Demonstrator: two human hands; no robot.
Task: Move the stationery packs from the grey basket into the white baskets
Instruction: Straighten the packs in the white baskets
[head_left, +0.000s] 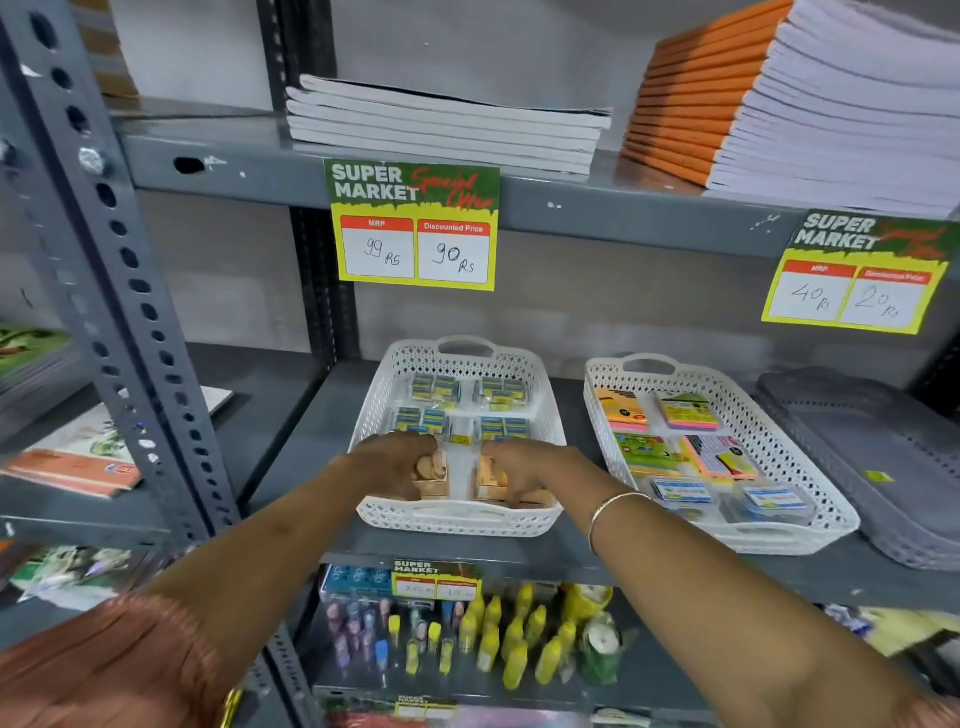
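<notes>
Both hands in left white basket: left hand & right hand each curled on tan packs.

left shelf-edge price tag reads "super market special offer, mrp 99 rs, discounted price 90 rs", right price tag reads "super market, 40 rs, 20 rs"

Three baskets in a row on the shelf: left basket mid-shelf, middle basket right of it, third basket at right edge. Both hands in left basket's front.
</notes>
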